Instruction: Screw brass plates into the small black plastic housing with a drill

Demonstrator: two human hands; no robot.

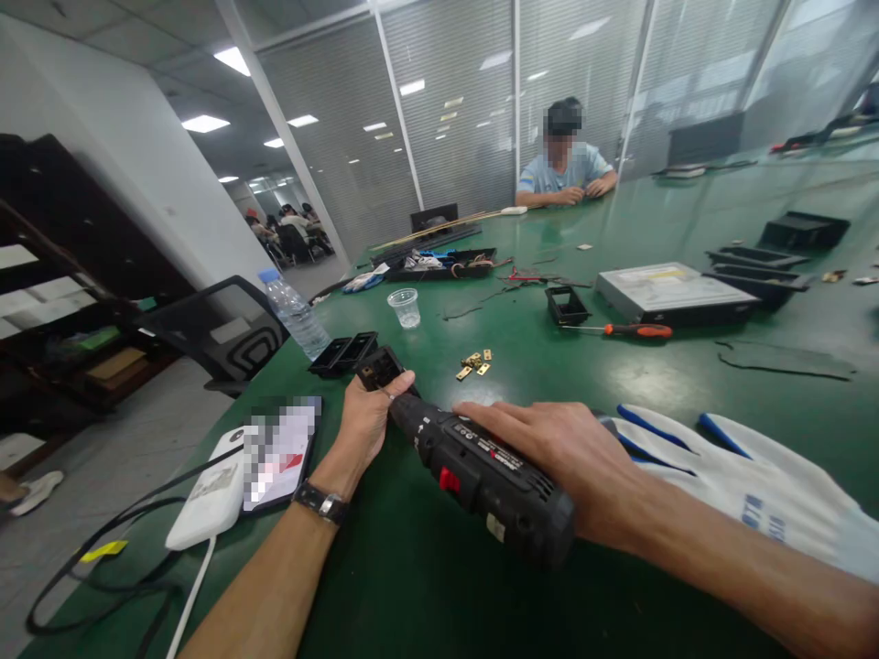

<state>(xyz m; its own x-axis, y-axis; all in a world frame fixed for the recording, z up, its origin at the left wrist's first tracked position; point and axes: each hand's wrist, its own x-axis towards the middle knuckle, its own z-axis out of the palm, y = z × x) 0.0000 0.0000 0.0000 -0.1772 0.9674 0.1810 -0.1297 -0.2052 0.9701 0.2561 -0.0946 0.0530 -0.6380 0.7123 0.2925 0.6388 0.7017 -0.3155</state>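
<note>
My left hand grips a small black plastic box, its thumb along the near side. My right hand is closed around a black cordless drill with a red switch. The drill's tip points at the box and meets it close to my left thumb; whether it touches a screw I cannot tell. Just beyond the drill lies a small pile of brass plates. Two more black plastic boxes stand behind my left hand.
Left of my arm lie a phone, a white power bank and cables. A water bottle and plastic cup stand behind. White gloves, an orange screwdriver and a metal case are right. A person sits opposite.
</note>
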